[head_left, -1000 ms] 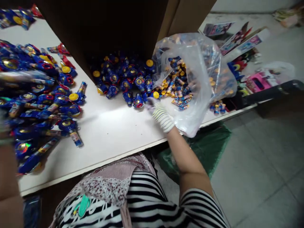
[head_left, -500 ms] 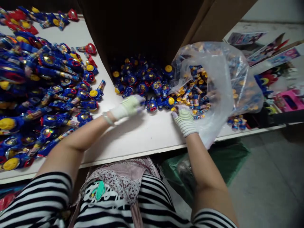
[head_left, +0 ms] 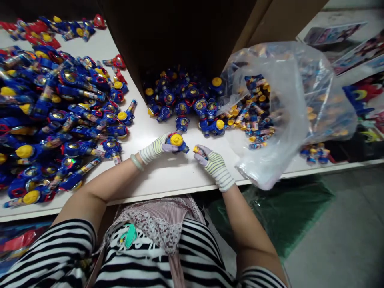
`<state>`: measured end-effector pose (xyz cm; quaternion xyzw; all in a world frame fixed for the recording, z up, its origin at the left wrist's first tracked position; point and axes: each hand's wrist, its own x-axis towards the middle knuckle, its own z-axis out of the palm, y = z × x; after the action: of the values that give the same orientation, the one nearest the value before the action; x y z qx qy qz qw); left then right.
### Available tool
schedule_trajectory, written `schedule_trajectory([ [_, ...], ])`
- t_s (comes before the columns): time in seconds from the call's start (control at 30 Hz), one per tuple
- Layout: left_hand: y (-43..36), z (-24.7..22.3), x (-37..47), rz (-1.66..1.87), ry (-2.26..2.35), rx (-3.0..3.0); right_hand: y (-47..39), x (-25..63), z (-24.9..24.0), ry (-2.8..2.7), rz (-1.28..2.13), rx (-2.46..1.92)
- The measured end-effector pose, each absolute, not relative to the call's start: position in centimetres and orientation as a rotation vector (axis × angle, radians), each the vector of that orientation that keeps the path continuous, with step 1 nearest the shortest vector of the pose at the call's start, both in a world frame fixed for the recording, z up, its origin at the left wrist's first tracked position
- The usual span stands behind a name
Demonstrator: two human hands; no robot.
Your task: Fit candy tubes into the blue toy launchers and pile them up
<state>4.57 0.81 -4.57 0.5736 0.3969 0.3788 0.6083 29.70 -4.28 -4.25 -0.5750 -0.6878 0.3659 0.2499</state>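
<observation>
My left hand (head_left: 159,149), in a striped glove, is closed on a blue toy piece (head_left: 177,141) with a round yellow knob. Facing it, my right hand (head_left: 214,165) pinches a small tube (head_left: 199,151) with a yellow end. The two pieces are close together but apart, just above the white table (head_left: 174,180). Beyond them, a pile of similar blue toy pieces (head_left: 183,94) spills from the mouth of a dark cardboard box. Many small printed tubes with yellow ends (head_left: 255,120) lie in the opening of a clear plastic bag (head_left: 288,108) to the right.
A large heap of blue toys with tubes attached (head_left: 69,116) covers the table's left side. The cardboard box (head_left: 258,20) stands at the back. Printed cards (head_left: 333,34) lie at the far right, and a green sheet (head_left: 300,216) hangs below the table's edge.
My left hand has taken a blue toy piece from the pile and drawn it nearer. My right hand has moved left from the bag with a small tube.
</observation>
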Motion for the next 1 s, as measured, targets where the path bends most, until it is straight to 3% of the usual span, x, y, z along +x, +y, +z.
schedule_trajectory([
  [0.53, -1.6, -1.1, 4.5, 1.063, 1.165, 1.303, -6.1, 23.6, -1.3, -2.245, 0.692, -1.716],
  [0.63, -2.0, -1.0, 4.0, 1.054, 1.175, 1.383, -6.2, 23.5, -1.5, -2.046, 0.989, -1.597],
  [0.77, -2.3, -1.3, 3.2, 0.982, 1.047, 1.442, -6.9, 22.9, -2.5, -1.542, 1.735, -1.269],
  [0.83, -2.1, -1.4, 3.2, 0.941, 1.037, 1.473, -7.2, 22.3, -3.1, -1.413, 1.842, -1.215],
  [1.0, -0.9, 0.4, 0.9, 0.953, 1.283, 1.583, -6.4, 23.2, -3.8, -1.819, 1.109, -1.426],
])
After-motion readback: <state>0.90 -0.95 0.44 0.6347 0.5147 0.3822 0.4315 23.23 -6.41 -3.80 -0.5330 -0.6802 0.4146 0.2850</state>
